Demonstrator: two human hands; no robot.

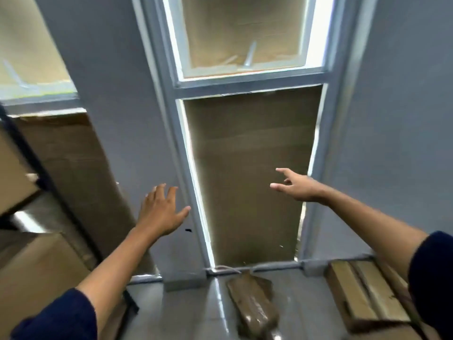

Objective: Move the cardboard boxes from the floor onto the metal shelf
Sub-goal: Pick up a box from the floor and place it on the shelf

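Observation:
Both my arms reach forward with nothing in them. My left hand [161, 212] is held up with fingers spread, in front of the grey wall. My right hand [295, 185] stretches out with fingers extended, in front of the cardboard-covered lower window pane. A flat cardboard box [367, 295] with tape strips lies on the floor at the lower right. A brown wrapped parcel [255, 305] lies on the floor below the window. At the left, the dark metal shelf [31, 153] holds cardboard boxes [34, 273].
A grey wall [110, 94] with a tall framed window [247, 79] fills the view ahead; its panes are covered with brown cardboard. A grey skirting runs along the floor edge. The glossy grey floor [196, 310] shows between the shelf and the parcel.

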